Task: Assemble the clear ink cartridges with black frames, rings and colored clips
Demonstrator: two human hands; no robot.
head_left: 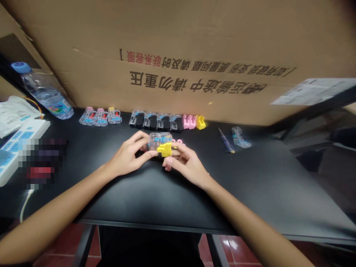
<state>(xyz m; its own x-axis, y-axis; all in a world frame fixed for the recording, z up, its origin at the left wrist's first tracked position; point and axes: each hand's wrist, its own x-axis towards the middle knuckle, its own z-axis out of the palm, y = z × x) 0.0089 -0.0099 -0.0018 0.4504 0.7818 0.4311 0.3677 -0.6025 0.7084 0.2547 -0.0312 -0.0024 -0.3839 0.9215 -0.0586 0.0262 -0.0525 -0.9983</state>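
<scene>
Over the middle of the black table, my left hand (129, 154) grips a clear plastic casing (159, 138) with blue marks between thumb and fingers. My right hand (190, 163) pinches a yellow plastic piece (166, 149) held up against the casing's near side. I cannot tell whether the two parts are joined. Small pink rings (179, 141) show just behind my right fingers, partly hidden. Beyond my hands stands a row of clear-and-black casings (164, 121), followed by pink pieces (189, 121) and another yellow piece (200, 122).
Clear casings with red parts (101, 118) lie at back left. A screwdriver (227, 141) and a clear plastic part (240, 138) lie to the right. A water bottle (50, 92) and a white power strip (25, 144) occupy the left. A cardboard box (178, 33) walls the back.
</scene>
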